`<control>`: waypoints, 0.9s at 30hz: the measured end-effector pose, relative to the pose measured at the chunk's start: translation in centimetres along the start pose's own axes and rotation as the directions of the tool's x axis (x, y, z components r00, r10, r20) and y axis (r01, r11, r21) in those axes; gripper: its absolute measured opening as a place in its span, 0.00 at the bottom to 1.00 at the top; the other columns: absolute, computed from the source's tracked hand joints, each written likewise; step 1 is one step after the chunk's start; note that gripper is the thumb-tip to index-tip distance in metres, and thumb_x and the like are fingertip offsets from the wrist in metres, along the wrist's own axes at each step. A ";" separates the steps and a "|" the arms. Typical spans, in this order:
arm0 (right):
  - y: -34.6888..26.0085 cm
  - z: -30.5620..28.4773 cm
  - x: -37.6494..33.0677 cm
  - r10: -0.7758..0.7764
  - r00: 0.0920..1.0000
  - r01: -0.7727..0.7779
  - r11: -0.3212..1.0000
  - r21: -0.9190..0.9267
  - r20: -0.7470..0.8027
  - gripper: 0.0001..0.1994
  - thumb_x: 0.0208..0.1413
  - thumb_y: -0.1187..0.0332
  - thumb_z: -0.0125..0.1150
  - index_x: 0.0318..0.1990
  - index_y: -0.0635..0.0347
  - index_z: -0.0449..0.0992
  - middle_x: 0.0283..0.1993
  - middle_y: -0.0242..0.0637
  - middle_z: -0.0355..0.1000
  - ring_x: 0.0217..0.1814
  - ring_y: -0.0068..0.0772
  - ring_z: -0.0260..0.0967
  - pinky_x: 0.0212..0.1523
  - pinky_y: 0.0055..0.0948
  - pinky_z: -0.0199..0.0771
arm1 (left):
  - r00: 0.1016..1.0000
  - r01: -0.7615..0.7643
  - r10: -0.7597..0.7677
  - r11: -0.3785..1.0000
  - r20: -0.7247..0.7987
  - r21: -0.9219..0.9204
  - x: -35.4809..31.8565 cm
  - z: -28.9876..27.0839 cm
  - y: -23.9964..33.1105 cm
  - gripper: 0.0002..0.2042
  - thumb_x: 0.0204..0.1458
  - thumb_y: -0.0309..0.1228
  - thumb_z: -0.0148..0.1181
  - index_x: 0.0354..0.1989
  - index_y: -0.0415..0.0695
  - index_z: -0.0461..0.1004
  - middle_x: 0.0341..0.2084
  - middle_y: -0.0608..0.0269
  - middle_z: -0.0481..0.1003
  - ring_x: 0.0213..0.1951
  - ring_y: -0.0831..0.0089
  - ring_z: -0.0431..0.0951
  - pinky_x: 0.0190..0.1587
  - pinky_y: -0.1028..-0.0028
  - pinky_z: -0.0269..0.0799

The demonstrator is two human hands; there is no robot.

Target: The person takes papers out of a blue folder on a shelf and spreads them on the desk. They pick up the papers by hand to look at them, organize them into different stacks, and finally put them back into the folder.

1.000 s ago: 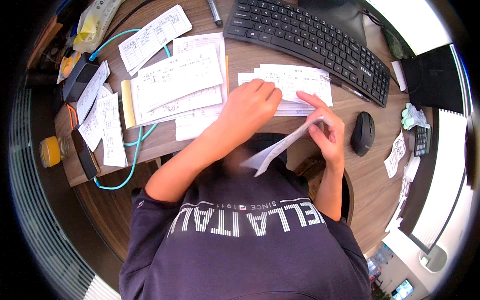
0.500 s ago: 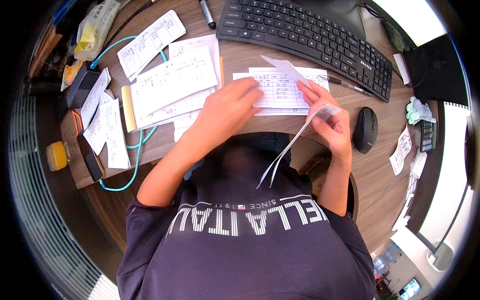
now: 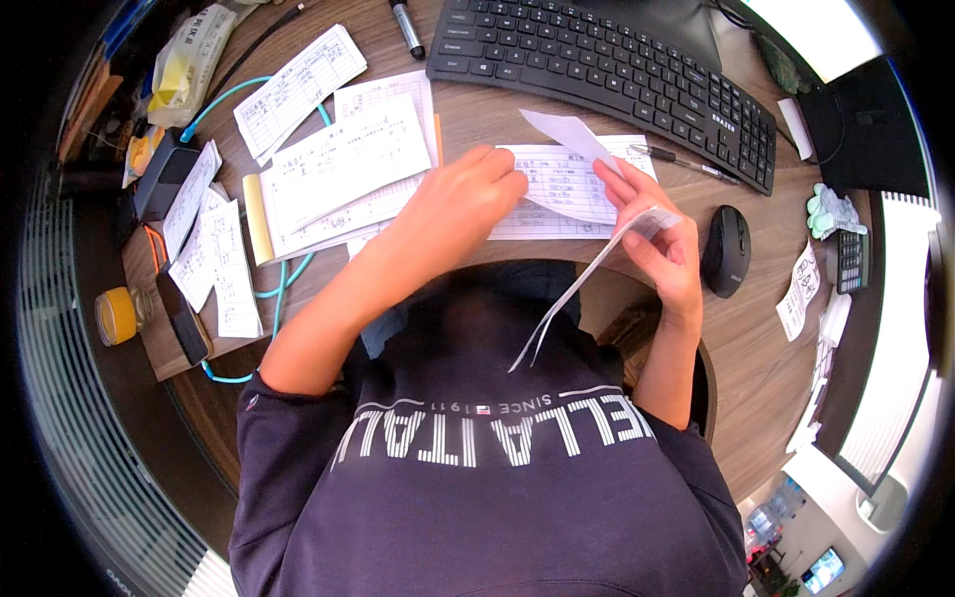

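Left hand (image 3: 453, 204) is pressing flat on the form (image 3: 557, 189) mid-surface — grip loose. Right hand (image 3: 662, 244) is pinching a long paper strip (image 3: 587, 284) — best keeping it taut.

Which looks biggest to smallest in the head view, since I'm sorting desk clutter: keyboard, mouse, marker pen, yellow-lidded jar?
1. black keyboard, by far the largest.
2. black mouse.
3. yellow-lidded jar and marker pen: too alike to rank; both sit near the bent fisheye rim.
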State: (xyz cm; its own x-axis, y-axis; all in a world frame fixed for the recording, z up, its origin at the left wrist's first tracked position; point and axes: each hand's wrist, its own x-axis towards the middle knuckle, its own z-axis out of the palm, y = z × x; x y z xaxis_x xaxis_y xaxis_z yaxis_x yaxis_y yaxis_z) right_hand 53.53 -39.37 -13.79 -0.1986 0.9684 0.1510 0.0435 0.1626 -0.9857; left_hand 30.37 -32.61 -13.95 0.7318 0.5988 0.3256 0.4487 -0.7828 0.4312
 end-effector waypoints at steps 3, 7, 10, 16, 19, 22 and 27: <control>0.0 0.0 0.0 0.002 1.000 -0.001 1.000 0.016 -0.020 0.11 0.49 0.68 0.55 0.33 0.69 0.72 0.62 0.52 0.55 0.64 0.45 0.55 0.61 0.40 0.54 | 0.999 0.035 -0.036 0.998 -0.018 -0.059 0.4 0.0 0.1 0.05 0.43 0.26 0.57 0.25 0.38 0.70 0.23 0.56 0.68 0.29 0.59 0.72 0.31 0.66 0.69; 0.3 -0.2 -0.2 0.022 0.999 -0.020 0.999 0.050 -0.025 0.15 0.49 0.67 0.56 0.41 0.72 0.71 0.62 0.51 0.56 0.64 0.43 0.54 0.61 0.37 0.54 | 0.977 0.192 -0.160 0.949 0.141 -0.251 0.9 -0.8 -0.3 0.09 0.45 0.29 0.60 0.23 0.36 0.70 0.21 0.57 0.71 0.24 0.64 0.73 0.27 0.71 0.68; 0.4 -0.1 -0.2 0.065 0.997 -0.061 0.994 0.094 -0.046 0.21 0.48 0.67 0.56 0.47 0.74 0.69 0.62 0.50 0.57 0.63 0.41 0.56 0.61 0.35 0.55 | 0.778 0.622 -0.452 0.652 0.438 -0.433 1.0 -2.2 -0.2 0.08 0.46 0.26 0.60 0.22 0.35 0.71 0.25 0.59 0.75 0.26 0.71 0.75 0.26 0.77 0.68; -0.6 -0.7 0.1 0.143 0.989 -0.118 0.927 0.355 -0.044 0.21 0.47 0.64 0.58 0.44 0.74 0.71 0.60 0.55 0.57 0.49 0.36 0.69 0.52 0.29 0.65 | 0.936 0.251 -0.314 0.912 -0.159 -0.325 -3.4 -3.6 1.4 0.02 0.46 0.21 0.57 0.26 0.37 0.71 0.33 0.57 0.77 0.25 0.72 0.77 0.27 0.77 0.71; -0.1 -0.7 -0.1 0.112 0.978 -0.013 0.871 0.492 -0.173 0.10 0.47 0.68 0.56 0.29 0.69 0.72 0.58 0.57 0.60 0.55 0.39 0.63 0.55 0.30 0.62 | 0.981 -0.015 0.017 1.000 -0.193 0.011 -6.2 -5.2 3.0 0.05 0.39 0.17 0.56 0.27 0.34 0.70 0.35 0.51 0.75 0.28 0.64 0.78 0.28 0.71 0.75; -1.7 2.7 0.5 0.230 0.968 -0.123 0.776 0.619 -0.096 0.08 0.45 0.70 0.58 0.30 0.67 0.73 0.58 0.56 0.60 0.59 0.42 0.59 0.60 0.35 0.56 | 0.918 -0.197 0.240 0.967 -0.316 0.162 -8.0 -5.2 4.0 0.06 0.35 0.16 0.59 0.19 0.34 0.67 0.38 0.44 0.73 0.29 0.64 0.78 0.30 0.72 0.76; -1.4 6.7 3.0 0.447 0.890 -0.410 0.705 0.579 0.086 0.17 0.48 0.74 0.58 0.46 0.72 0.70 0.47 0.47 0.71 0.48 0.32 0.69 0.51 0.27 0.65 | 0.921 -0.236 0.264 0.963 -0.286 0.128 -10.6 -6.6 3.8 0.06 0.33 0.17 0.58 0.22 0.34 0.70 0.37 0.43 0.74 0.33 0.59 0.78 0.35 0.68 0.77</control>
State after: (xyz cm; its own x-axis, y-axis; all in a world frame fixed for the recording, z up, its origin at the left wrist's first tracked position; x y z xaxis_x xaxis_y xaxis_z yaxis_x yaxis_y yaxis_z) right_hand 46.27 -37.93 -12.44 -0.2416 0.9187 -0.3123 -0.4552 -0.3916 -0.7996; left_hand 20.98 -40.79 -10.22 0.6461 0.3938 0.6539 0.3254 -0.9170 0.2306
